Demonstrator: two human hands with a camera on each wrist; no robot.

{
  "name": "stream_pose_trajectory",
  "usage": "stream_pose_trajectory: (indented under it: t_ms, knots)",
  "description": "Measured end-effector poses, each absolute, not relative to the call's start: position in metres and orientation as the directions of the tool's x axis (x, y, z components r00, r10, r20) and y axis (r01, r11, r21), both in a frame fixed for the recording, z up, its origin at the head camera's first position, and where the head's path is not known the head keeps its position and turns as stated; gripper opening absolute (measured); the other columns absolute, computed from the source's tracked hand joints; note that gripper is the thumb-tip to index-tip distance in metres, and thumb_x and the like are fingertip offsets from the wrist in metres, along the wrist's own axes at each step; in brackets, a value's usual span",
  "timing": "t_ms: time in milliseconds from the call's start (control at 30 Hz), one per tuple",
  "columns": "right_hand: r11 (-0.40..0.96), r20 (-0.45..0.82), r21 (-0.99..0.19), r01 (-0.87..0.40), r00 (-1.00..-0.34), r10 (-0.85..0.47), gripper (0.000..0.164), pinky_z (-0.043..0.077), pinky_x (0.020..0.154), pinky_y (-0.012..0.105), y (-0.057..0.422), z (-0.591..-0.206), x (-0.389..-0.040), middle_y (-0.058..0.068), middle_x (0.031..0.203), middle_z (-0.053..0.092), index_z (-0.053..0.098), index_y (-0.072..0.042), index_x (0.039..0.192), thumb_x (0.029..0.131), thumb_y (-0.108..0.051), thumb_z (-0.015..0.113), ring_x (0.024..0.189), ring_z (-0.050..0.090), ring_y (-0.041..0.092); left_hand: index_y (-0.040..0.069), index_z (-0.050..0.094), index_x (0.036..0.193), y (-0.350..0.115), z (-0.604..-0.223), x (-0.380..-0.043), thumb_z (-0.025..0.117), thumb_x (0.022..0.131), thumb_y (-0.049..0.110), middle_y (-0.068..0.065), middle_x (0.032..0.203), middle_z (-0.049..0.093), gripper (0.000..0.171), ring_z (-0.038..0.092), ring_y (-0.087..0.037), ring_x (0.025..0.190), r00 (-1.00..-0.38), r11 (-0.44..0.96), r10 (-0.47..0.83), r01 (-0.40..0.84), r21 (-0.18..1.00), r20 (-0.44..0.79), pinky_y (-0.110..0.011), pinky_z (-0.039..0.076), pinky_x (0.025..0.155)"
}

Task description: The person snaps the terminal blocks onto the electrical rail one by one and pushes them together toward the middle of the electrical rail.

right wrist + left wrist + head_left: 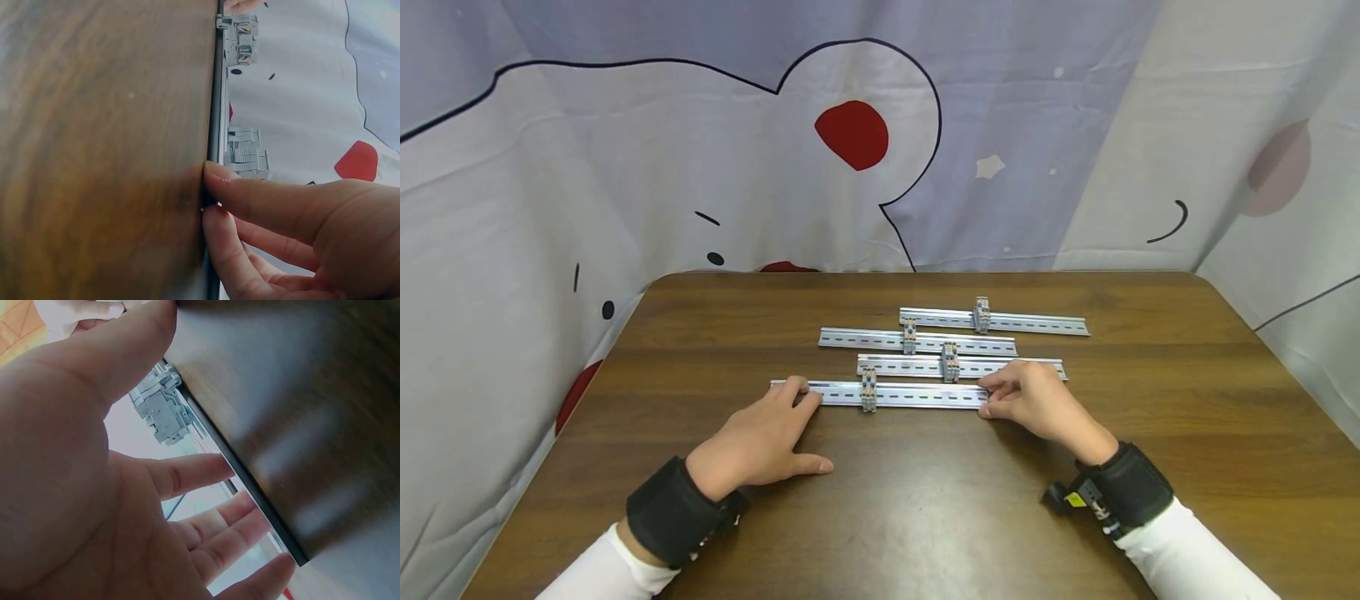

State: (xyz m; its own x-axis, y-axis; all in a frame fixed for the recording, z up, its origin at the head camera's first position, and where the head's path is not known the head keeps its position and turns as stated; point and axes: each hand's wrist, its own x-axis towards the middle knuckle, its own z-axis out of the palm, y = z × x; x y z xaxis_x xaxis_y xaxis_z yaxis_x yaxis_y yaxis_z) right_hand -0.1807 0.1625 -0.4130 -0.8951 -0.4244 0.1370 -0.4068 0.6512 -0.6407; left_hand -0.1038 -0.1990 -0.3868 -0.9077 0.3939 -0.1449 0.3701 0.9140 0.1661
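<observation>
The nearest metal DIN rail (928,396) lies lengthwise on the table, with a small grey stack of terminal blocks (868,392) clipped left of its middle. My left hand (760,437) is spread at the rail's left end, its fingertips touching the metal and its thumb held apart over the wood. In the left wrist view, the grey terminal blocks (159,409) show beyond that thumb. At the opposite end, my right hand (1033,400) pinches the rail between thumb and fingers. The right wrist view has the thumb (262,194) right at the rail's edge.
Behind the nearest rail lie a second rail (898,365), a third rail (857,337) and a farthest rail (1037,324), staggered sideways, each bearing grey terminal blocks. The brown wooden table (910,517) ends at a patterned curtain (700,150) at the back.
</observation>
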Motion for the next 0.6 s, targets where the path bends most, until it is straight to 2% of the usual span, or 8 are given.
stream_pose_trajectory:
  t_ms: [267, 433, 500, 600]
  knots:
    - [0.645, 0.134, -0.655, -0.394, -0.901, -0.414, 0.031, 0.053, 0.06, 0.021, 0.161, -0.415, -0.184, 0.006, 0.08, 0.071, 0.074, 0.002, 0.102, 0.073, -0.005, 0.083, 0.069, 0.067, 0.01, 0.003, 0.046, 0.142, -0.199, -0.388, -0.106, 0.07, 0.08, 0.06, -0.018, 0.141, 0.039, 0.088, 0.043, -0.033, 0.129, -0.907, 0.912, 0.398, 0.375, 0.166, -0.139, -0.049, 0.052, 0.086]
    - [0.659, 0.131, -0.636, -0.401, -0.898, -0.419, 0.028, 0.054, 0.062, 0.023, 0.163, -0.407, -0.182, 0.006, 0.083, 0.072, 0.073, 0.002, 0.103, 0.076, -0.006, 0.08, 0.072, 0.068, 0.012, 0.008, 0.046, 0.144, -0.204, -0.382, -0.107, 0.066, 0.082, 0.063, -0.015, 0.141, 0.042, 0.085, 0.045, -0.033, 0.127, -0.907, 0.908, 0.4, 0.372, 0.192, -0.131, -0.05, 0.048, 0.092]
    - [0.664, 0.173, -0.614, -0.427, -0.893, -0.415, 0.027, 0.056, 0.065, 0.025, 0.166, -0.399, -0.179, 0.007, 0.086, 0.073, 0.073, 0.0, 0.104, 0.079, -0.008, 0.078, 0.075, 0.068, 0.013, 0.011, 0.045, 0.145, -0.209, -0.373, -0.105, 0.064, 0.083, 0.064, -0.014, 0.144, 0.042, 0.084, 0.044, -0.033, 0.13, -0.911, 0.902, 0.403, 0.381, 0.201, -0.084, -0.052, 0.045, 0.097]
    - [0.668, 0.31, -0.543, -0.509, -0.861, -0.404, 0.026, 0.057, 0.07, 0.03, 0.173, -0.384, -0.176, 0.005, 0.094, 0.073, 0.072, -0.003, 0.107, 0.083, -0.013, 0.077, 0.08, 0.069, 0.015, 0.016, 0.041, 0.149, -0.221, -0.354, -0.101, 0.06, 0.085, 0.066, -0.014, 0.152, 0.035, 0.083, 0.037, -0.035, 0.137, -0.91, 0.891, 0.413, 0.412, 0.188, 0.039, -0.055, 0.037, 0.105]
